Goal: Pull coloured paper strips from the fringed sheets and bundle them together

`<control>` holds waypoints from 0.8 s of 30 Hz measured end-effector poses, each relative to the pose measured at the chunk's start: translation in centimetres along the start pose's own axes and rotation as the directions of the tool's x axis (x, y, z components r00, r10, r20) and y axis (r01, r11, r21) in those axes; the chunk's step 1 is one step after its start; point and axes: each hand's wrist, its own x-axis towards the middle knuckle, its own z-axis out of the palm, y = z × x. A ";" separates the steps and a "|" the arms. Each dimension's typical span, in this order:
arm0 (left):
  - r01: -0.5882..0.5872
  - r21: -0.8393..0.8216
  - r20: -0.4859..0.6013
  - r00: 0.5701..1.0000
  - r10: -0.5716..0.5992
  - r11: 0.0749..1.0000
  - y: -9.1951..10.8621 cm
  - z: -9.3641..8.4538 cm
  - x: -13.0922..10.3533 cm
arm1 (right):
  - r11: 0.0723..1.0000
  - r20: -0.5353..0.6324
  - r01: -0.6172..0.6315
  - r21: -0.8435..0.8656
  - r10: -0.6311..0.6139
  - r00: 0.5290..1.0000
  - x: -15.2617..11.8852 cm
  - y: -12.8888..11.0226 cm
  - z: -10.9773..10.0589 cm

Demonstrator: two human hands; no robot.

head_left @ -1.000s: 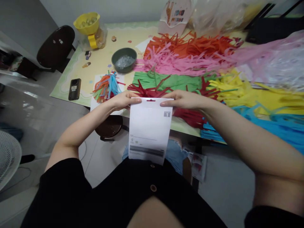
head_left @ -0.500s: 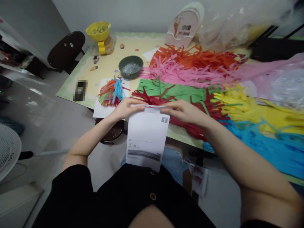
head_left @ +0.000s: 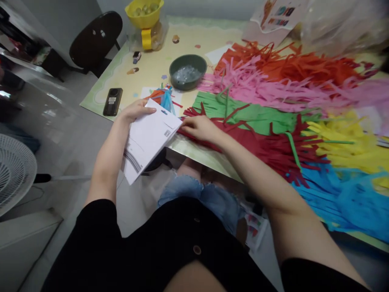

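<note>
My left hand (head_left: 135, 111) grips a white printed packet (head_left: 148, 140) by its upper left corner, thumb on top. The packet tilts over the table's front edge. At its right corner is my right hand (head_left: 199, 129), fingers pinched together; what they hold, if anything, is too small to make out. Beneath and beyond that hand lie dark red fringed strips (head_left: 243, 140), with green strips (head_left: 258, 115) behind them. A multicoloured tassel (head_left: 165, 97) on a white sheet shows just behind the packet, partly hidden by it.
A dark green bowl (head_left: 188, 72) holds clear plastic bits. A phone (head_left: 113, 101) lies at the table's left edge, a yellow-topped container (head_left: 144, 15) behind. Pink (head_left: 273, 89), orange (head_left: 306, 67), yellow (head_left: 340, 138) and blue strips (head_left: 349, 198) spread right. A fan (head_left: 15, 174) stands left.
The packet has swung left and tilted, raised in my left hand. My right hand has come off its top edge and now pinches near its right corner. The view has shifted.
</note>
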 end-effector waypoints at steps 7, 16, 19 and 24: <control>0.014 -0.094 -0.198 0.980 -0.032 0.995 -3.9 -5.6 -0.6 | 0.979 0.007 0.134 -0.155 -0.135 0.991 1.9 1.5 6.8; -0.014 -0.246 -0.006 1.000 0.013 0.969 -10.1 -0.8 -6.6 | 0.941 -0.025 0.175 -0.290 -0.190 0.981 1.0 1.2 10.3; -0.087 -0.338 -0.072 0.995 0.067 0.937 -11.8 -0.4 -6.1 | 0.950 -0.056 0.201 -0.241 -0.220 0.974 1.4 0.5 11.7; -0.182 -0.447 -0.150 0.980 0.128 0.876 -13.5 -0.7 -5.1 | 0.965 -0.094 0.225 -0.137 -0.239 0.967 2.1 -1.1 12.9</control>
